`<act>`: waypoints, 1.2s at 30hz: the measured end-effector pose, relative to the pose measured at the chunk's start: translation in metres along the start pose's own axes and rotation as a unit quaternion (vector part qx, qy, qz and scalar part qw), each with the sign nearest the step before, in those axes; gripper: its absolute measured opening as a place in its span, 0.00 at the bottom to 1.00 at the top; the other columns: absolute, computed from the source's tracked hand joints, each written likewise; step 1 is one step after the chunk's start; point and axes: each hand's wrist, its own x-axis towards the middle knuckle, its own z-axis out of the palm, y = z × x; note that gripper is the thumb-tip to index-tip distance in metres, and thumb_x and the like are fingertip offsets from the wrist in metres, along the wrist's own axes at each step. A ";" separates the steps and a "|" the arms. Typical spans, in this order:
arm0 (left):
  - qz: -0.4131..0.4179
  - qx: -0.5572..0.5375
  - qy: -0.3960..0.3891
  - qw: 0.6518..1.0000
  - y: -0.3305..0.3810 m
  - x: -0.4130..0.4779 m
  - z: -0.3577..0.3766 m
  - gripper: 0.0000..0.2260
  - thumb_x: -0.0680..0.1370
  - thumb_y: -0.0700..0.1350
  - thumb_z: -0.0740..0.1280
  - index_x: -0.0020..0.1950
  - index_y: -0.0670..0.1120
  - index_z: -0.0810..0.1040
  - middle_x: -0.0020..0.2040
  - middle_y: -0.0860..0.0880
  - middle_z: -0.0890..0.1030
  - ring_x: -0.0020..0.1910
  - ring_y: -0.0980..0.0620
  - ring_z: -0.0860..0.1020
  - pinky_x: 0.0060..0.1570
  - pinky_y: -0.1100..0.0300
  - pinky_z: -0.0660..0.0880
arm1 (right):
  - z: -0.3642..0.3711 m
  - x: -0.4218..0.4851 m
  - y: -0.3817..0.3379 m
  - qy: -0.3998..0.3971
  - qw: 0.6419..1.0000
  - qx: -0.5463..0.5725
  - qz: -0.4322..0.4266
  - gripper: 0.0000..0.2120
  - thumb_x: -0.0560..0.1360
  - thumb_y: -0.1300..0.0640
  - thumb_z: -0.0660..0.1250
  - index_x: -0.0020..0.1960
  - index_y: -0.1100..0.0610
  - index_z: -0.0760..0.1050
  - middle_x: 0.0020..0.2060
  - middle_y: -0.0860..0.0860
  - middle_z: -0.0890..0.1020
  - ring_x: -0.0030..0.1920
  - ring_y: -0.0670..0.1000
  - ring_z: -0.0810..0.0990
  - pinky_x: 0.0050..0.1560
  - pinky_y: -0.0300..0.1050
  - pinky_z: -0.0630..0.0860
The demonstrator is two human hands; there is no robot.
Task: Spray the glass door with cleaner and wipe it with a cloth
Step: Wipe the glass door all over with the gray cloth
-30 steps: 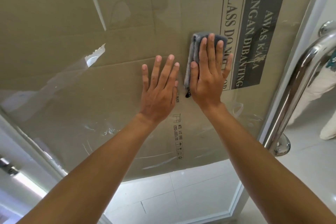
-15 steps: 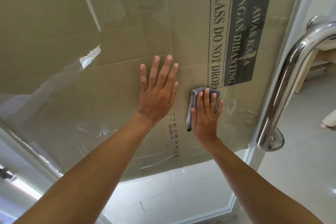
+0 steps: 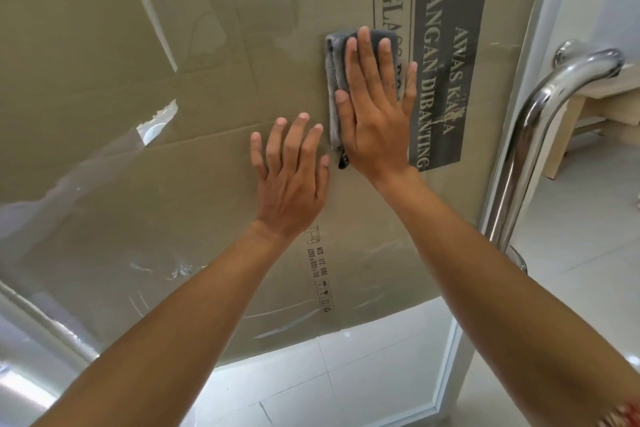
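Folded grey cloth (image 3: 335, 80), judged soft, light and pliable, lies flat on the rigid, slick, breakable glass door (image 3: 156, 218) at 1 o'clock from the flat-palmed left hand (image 3: 291, 180), pinned under the right hand (image 3: 375, 107), whose fingers are straight and spread; broad palm pressure suits it.

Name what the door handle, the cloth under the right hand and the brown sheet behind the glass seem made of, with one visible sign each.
Door handle: polished metal, likely stainless steel; mirror-bright reflections. Cloth: grey, soft pile, probably microfibre; fuzzy folded edges. Brown sheet: matt cardboard, it seems; fold creases and printed packing marks.
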 end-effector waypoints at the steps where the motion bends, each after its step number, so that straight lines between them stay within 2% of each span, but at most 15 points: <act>1: 0.007 0.007 -0.002 1.000 0.000 0.002 0.000 0.21 0.77 0.46 0.69 0.68 0.44 0.71 0.68 0.42 0.75 0.70 0.43 0.64 0.69 0.39 0.59 | -0.001 -0.001 0.002 0.000 1.000 -0.001 0.010 0.23 0.83 0.52 0.52 0.75 0.60 0.64 0.74 0.57 0.68 0.75 0.58 0.64 0.72 0.68 0.57; 7: 0.051 0.010 -0.024 0.998 0.000 0.007 0.005 0.19 0.81 0.44 0.63 0.73 0.45 0.71 0.73 0.46 0.69 0.74 0.41 0.61 0.71 0.37 0.56 | 0.003 -0.027 0.017 0.006 0.997 0.020 0.077 0.24 0.84 0.53 0.49 0.77 0.62 0.60 0.75 0.60 0.65 0.76 0.59 0.59 0.73 0.68 0.54; 12: 0.045 0.024 -0.040 0.998 0.004 0.006 0.007 0.19 0.82 0.48 0.62 0.73 0.46 0.71 0.74 0.44 0.68 0.74 0.40 0.60 0.71 0.36 0.55 | 0.003 -0.076 0.031 -0.005 0.995 0.009 0.103 0.24 0.85 0.52 0.47 0.77 0.62 0.57 0.75 0.60 0.63 0.78 0.52 0.52 0.73 0.66 0.54; 18: 0.063 0.025 -0.049 0.997 0.015 0.004 0.012 0.21 0.82 0.48 0.61 0.74 0.44 0.69 0.75 0.43 0.66 0.75 0.41 0.59 0.73 0.38 0.53 | 0.001 -0.120 0.035 -0.011 0.994 0.013 0.109 0.22 0.84 0.53 0.51 0.75 0.61 0.62 0.72 0.61 0.66 0.74 0.60 0.60 0.71 0.66 0.59; 21: 0.058 0.024 -0.056 0.996 0.019 0.003 0.013 0.21 0.82 0.48 0.61 0.74 0.44 0.68 0.75 0.44 0.65 0.76 0.41 0.58 0.73 0.38 0.52 | 0.000 -0.118 0.033 -0.006 0.993 0.035 0.109 0.21 0.84 0.53 0.51 0.74 0.62 0.63 0.70 0.59 0.64 0.74 0.61 0.61 0.71 0.65 0.61; 23: 0.049 0.029 -0.052 0.997 0.022 0.004 0.014 0.21 0.82 0.48 0.61 0.74 0.44 0.68 0.75 0.44 0.66 0.75 0.41 0.59 0.73 0.37 0.53 | -0.002 -0.112 0.032 0.002 0.997 0.034 0.073 0.21 0.84 0.55 0.54 0.75 0.62 0.61 0.70 0.58 0.64 0.73 0.61 0.63 0.70 0.64 0.63; 27: 0.015 0.039 -0.025 0.999 0.032 0.010 0.017 0.19 0.81 0.47 0.61 0.70 0.43 0.72 0.71 0.42 0.72 0.73 0.41 0.62 0.70 0.36 0.57 | -0.003 -0.068 0.028 0.018 0.997 0.080 -0.006 0.23 0.82 0.55 0.58 0.73 0.63 0.60 0.71 0.59 0.71 0.72 0.58 0.65 0.71 0.60 0.62; 29: 0.016 0.031 -0.016 0.999 0.037 0.016 0.018 0.20 0.80 0.46 0.61 0.71 0.42 0.71 0.70 0.41 0.73 0.72 0.41 0.62 0.71 0.38 0.57 | -0.003 -0.035 0.033 0.040 0.995 0.095 0.009 0.22 0.82 0.54 0.59 0.74 0.61 0.61 0.70 0.59 0.72 0.73 0.58 0.65 0.72 0.62 0.61; 32: 0.047 0.004 -0.018 0.999 0.043 0.025 0.020 0.22 0.80 0.45 0.61 0.74 0.41 0.66 0.73 0.42 0.68 0.74 0.41 0.60 0.73 0.38 0.54 | -0.003 -0.006 0.046 0.053 0.995 0.072 0.044 0.21 0.83 0.54 0.58 0.74 0.59 0.65 0.72 0.57 0.70 0.74 0.57 0.64 0.73 0.65 0.58; 36: 0.065 -0.007 -0.036 0.997 0.048 0.032 0.026 0.22 0.82 0.46 0.58 0.76 0.43 0.63 0.77 0.45 0.63 0.76 0.41 0.58 0.74 0.38 0.50 | -0.001 -0.028 0.060 0.042 0.994 0.048 0.093 0.23 0.85 0.52 0.52 0.77 0.60 0.60 0.75 0.57 0.64 0.77 0.56 0.58 0.75 0.64 0.54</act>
